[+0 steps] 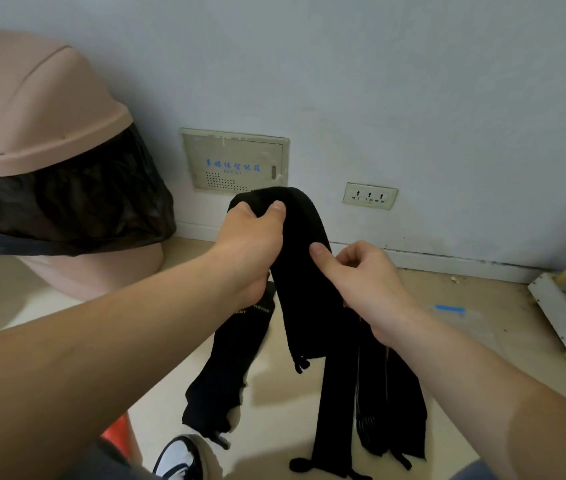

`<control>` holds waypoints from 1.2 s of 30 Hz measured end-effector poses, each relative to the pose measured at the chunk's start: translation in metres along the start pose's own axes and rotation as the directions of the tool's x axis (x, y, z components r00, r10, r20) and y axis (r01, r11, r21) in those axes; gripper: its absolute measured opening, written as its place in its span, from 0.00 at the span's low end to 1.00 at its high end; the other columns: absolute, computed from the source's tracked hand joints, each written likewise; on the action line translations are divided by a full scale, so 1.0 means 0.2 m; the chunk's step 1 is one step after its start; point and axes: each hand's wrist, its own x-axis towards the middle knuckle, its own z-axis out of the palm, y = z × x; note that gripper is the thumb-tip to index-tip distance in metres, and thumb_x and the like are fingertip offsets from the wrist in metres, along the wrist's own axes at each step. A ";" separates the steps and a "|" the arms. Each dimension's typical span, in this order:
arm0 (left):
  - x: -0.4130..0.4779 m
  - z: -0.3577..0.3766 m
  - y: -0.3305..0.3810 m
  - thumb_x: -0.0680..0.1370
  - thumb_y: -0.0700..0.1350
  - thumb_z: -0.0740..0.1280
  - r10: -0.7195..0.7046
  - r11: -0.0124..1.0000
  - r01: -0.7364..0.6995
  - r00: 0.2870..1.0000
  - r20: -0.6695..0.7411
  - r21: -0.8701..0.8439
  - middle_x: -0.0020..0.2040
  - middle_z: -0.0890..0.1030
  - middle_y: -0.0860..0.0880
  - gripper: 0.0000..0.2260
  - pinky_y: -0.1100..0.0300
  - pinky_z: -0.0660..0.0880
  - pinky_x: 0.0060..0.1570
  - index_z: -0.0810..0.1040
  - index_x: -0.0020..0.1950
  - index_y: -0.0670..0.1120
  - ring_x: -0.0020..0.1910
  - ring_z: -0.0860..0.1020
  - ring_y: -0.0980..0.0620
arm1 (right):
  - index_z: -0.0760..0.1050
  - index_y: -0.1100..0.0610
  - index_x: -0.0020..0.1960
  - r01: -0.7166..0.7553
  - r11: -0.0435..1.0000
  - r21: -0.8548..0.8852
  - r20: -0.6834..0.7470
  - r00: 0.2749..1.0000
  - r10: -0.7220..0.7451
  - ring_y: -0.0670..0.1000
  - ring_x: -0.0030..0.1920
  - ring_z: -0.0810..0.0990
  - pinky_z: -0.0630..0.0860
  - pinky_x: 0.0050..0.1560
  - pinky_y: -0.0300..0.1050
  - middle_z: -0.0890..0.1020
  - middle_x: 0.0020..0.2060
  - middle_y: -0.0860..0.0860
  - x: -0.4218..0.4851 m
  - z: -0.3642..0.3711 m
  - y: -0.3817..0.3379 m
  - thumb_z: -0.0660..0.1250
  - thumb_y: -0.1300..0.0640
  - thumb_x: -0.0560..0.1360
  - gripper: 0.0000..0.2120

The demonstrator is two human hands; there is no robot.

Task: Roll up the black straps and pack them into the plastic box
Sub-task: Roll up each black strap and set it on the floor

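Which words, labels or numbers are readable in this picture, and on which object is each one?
Wall panel: blue characters with a shorter line below, too blurred to read.
Hanging black strap: small light lettering, partly hidden and blurred; not readable with certainty.
Wall socket: only small marks, no readable text.

Location: indoor room corner, likely a home or small office. Indicators: pale painted wall (413,81); flush wall panel (235,161) with blue lettering at 12 o'clock; socket plate (370,196) at 1 o'clock; lidded pink bin (32,109) with black liner at 10 o'clock; beige floor (482,306).
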 end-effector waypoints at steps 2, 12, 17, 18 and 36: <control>0.01 0.00 0.00 0.84 0.49 0.67 -0.002 0.999 0.001 1.000 -0.016 -0.041 0.60 0.82 0.44 0.09 0.41 0.79 0.64 0.75 0.63 0.48 0.60 0.82 0.41 | 0.78 0.53 0.45 -0.020 1.000 0.007 0.086 0.996 0.019 0.49 0.37 0.81 0.75 0.40 0.45 0.80 0.35 0.46 0.02 0.00 0.04 0.69 0.38 0.80 0.18; 0.08 0.01 -0.05 0.84 0.51 0.65 0.105 0.983 -0.116 0.991 0.086 0.140 0.60 0.83 0.45 0.12 0.42 0.80 0.62 0.75 0.65 0.47 0.61 0.82 0.43 | 0.81 0.52 0.65 0.006 0.974 0.228 0.242 0.968 -0.063 0.52 0.59 0.86 0.79 0.62 0.49 0.88 0.56 0.49 0.04 0.02 0.02 0.65 0.55 0.84 0.11; 0.07 -0.02 -0.07 0.85 0.46 0.64 0.212 0.932 -0.253 0.962 0.174 0.258 0.58 0.85 0.50 0.08 0.43 0.80 0.63 0.77 0.64 0.51 0.59 0.83 0.47 | 0.78 0.48 0.67 -0.091 0.983 0.161 0.480 0.877 0.003 0.55 0.62 0.86 0.78 0.69 0.63 0.88 0.59 0.51 0.02 0.04 0.05 0.64 0.48 0.85 0.12; 0.07 -0.03 -0.06 0.85 0.46 0.64 0.211 0.930 -0.257 0.959 0.191 0.263 0.57 0.85 0.49 0.08 0.43 0.81 0.62 0.77 0.64 0.51 0.58 0.84 0.47 | 0.79 0.49 0.68 -0.149 0.971 0.186 0.530 0.848 0.028 0.57 0.64 0.85 0.76 0.71 0.65 0.87 0.61 0.53 0.03 0.03 0.06 0.64 0.43 0.85 0.16; -0.16 -0.02 -0.58 0.80 0.49 0.74 -0.242 0.917 0.043 0.851 0.467 0.396 0.59 0.87 0.52 0.17 0.53 0.81 0.63 0.79 0.69 0.52 0.58 0.85 0.51 | 0.75 0.49 0.70 -0.250 0.819 0.516 0.004 0.957 0.289 0.60 0.58 0.82 0.81 0.55 0.61 0.83 0.59 0.55 0.00 -0.04 0.06 0.63 0.48 0.87 0.14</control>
